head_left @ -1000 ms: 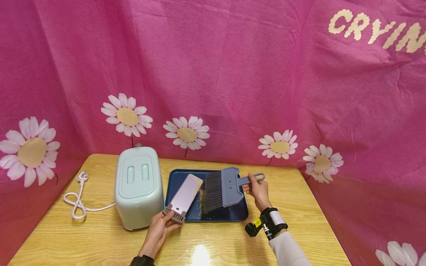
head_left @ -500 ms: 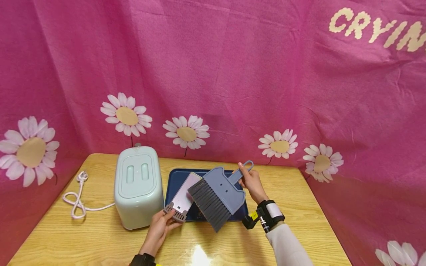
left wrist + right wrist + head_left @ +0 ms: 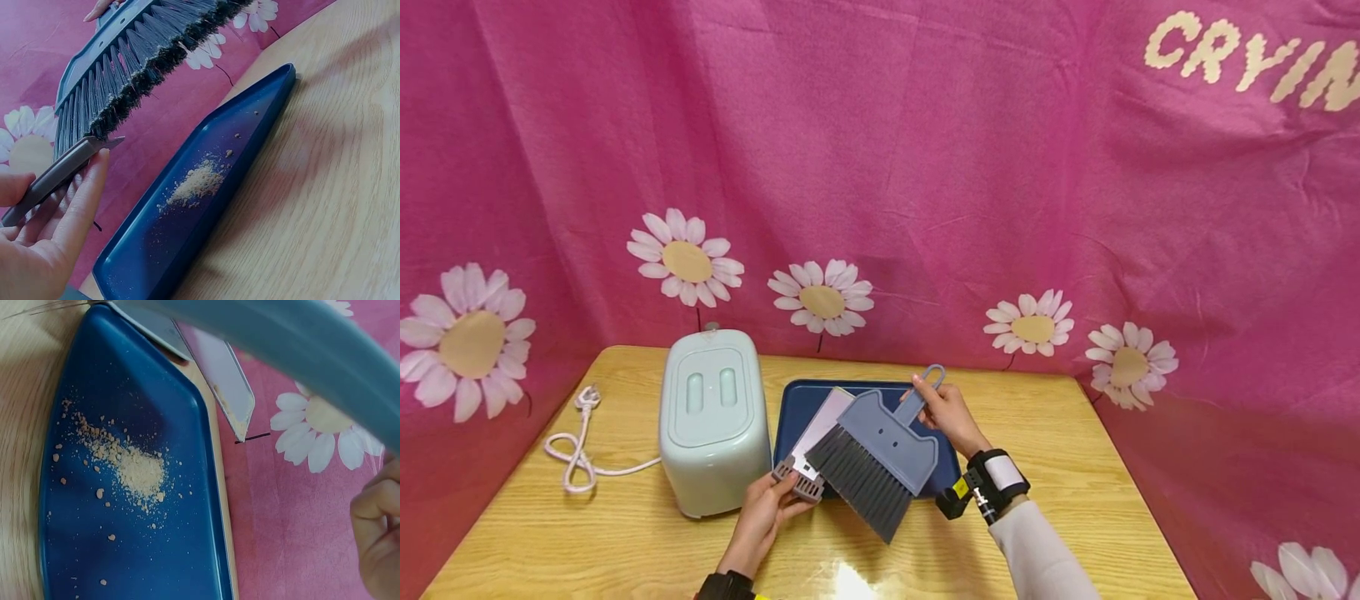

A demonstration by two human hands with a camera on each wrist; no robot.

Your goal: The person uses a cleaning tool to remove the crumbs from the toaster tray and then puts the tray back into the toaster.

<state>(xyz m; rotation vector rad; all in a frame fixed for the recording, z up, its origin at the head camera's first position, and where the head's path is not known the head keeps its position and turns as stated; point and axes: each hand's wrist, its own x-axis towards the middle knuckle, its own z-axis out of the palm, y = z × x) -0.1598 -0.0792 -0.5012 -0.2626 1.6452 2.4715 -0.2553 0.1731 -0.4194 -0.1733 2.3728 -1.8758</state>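
My left hand [image 3: 758, 518] pinches the grey slotted end of a flat metal crumb tray [image 3: 822, 425], which slants up over the blue baking tray [image 3: 793, 404]. In my right hand [image 3: 951, 417] is the handle of a blue-grey hand brush [image 3: 887, 442] with dark bristles, tilted in front of the crumb tray and hiding part of it. The left wrist view has the bristles [image 3: 128, 84] right at the crumb tray's grey end. Pale crumbs [image 3: 140, 474] lie in a pile on the blue tray, with bits scattered around. Some pale residue clings to the crumb tray's far end [image 3: 234, 415].
A mint-coloured toaster [image 3: 711, 425] with a lid on top stands left of the blue tray. Its white cord and plug [image 3: 580, 450] lie on the wooden table [image 3: 647, 550]. A pink daisy-print cloth [image 3: 910, 183] hangs behind the table.
My right hand has moved left and turned the brush, so its bristles swung from above the crumbs to the front of the crumb tray. My left hand has barely moved.
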